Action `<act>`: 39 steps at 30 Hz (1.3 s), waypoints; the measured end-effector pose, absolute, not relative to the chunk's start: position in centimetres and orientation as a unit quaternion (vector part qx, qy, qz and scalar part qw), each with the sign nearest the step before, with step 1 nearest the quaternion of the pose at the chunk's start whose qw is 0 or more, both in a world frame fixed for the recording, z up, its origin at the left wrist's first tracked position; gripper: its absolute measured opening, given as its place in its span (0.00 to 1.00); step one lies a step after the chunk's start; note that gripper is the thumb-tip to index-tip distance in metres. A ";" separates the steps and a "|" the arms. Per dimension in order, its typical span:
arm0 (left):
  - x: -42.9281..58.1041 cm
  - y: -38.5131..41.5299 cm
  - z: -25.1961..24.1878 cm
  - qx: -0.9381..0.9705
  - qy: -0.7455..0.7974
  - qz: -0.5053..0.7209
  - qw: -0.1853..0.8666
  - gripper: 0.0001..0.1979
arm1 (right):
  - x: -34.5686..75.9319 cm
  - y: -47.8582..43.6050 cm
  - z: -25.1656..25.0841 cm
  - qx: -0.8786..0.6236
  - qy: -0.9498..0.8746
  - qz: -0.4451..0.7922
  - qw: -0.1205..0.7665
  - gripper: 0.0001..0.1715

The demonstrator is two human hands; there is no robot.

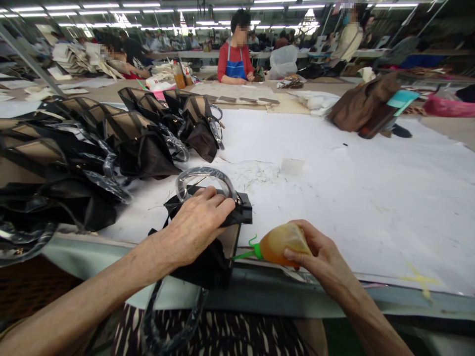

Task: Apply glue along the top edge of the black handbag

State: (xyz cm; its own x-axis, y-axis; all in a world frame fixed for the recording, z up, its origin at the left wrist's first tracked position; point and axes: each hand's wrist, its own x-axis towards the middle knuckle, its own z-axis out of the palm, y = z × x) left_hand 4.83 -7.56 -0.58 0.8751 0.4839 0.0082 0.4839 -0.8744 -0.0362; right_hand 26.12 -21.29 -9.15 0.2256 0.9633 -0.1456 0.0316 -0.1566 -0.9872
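Observation:
A black and tan handbag [208,259] lies at the table's near edge, one plastic-wrapped handle [189,173] up on the table and the other hanging over the edge. My left hand [202,217] is closed on the bag's upper part, its fingertips partly hidden. In my right hand [315,249] is a squeeze bottle [280,242] of amber liquid, tipped to the left. Its green nozzle [245,254] points at the bag's tan side panel and seems to touch its edge.
Several similar handbags [139,143] crowd the table's left side. White paper [356,198] covers the tabletop. A brown bag [361,101] with a turquoise item [403,101] stands at the back right. Across the table is a person in a blue apron [235,64]. Amber bottles [178,74] stand farther back.

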 end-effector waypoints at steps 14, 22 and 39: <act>4.4 -7.4 -1.0 -0.971 -0.235 -0.013 0.026 0.09 | 25.5 -22.7 -9.3 -0.594 -0.418 0.473 0.498 0.22; 4.4 -6.9 -1.4 -0.973 -0.228 -0.024 0.033 0.08 | 25.4 -24.1 -9.9 -0.603 -0.417 0.478 0.483 0.24; 4.2 -7.0 -1.3 -0.974 -0.221 -0.040 0.033 0.06 | 25.2 -25.0 -11.2 -0.591 -0.319 0.499 0.548 0.23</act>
State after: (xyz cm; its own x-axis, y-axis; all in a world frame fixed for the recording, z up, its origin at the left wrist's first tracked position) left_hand 4.24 -7.00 -1.32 0.8987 0.4287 0.0921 0.4339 -0.8998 -0.0459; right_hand 25.22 -25.00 -11.22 0.2990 0.9235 -0.2402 -0.1701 -0.1961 -0.9657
